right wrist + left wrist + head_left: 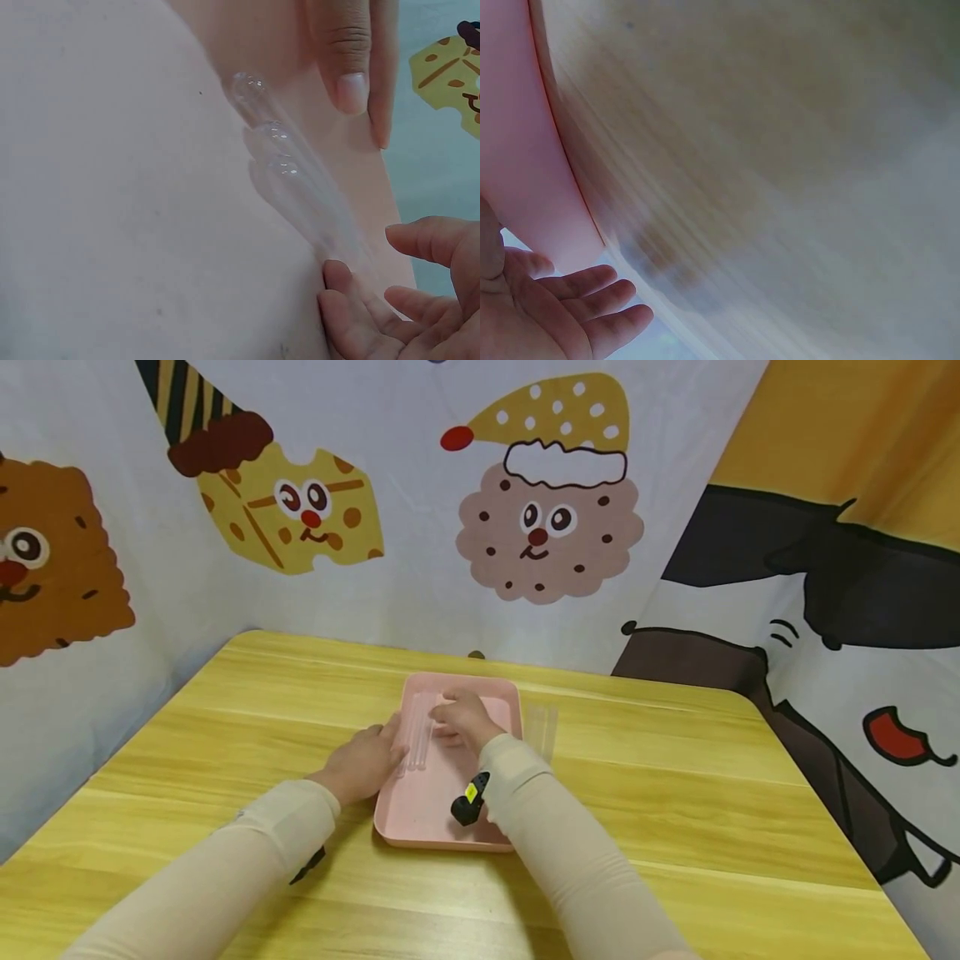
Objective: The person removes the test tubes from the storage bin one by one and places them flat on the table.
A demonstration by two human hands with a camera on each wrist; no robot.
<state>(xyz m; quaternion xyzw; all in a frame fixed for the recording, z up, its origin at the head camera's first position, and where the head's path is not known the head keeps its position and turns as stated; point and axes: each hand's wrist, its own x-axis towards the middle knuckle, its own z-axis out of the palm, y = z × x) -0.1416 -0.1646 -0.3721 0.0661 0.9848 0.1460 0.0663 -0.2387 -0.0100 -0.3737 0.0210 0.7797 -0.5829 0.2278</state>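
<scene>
Several clear, round-ended tubes (417, 739), which look like test tubes, lie side by side along the left part of a pink tray (431, 827). My left hand (362, 763) is at the tray's left wall, its thumb over the rim; in the left wrist view its other fingers (592, 304) are loosely extended outside. My right hand (463, 720) is over the inside of the tray, just right of the tubes. In the right wrist view, its fingertips (337, 277) are right beside the tubes (289, 172), with the thumb spread apart and nothing pinched.
More clear tubes (542, 731) lie on the wood-grain table (675, 810), just right of the tray and partly behind my right sleeve. A cloth with cartoon prints (420, 610) hangs behind the table's far edge.
</scene>
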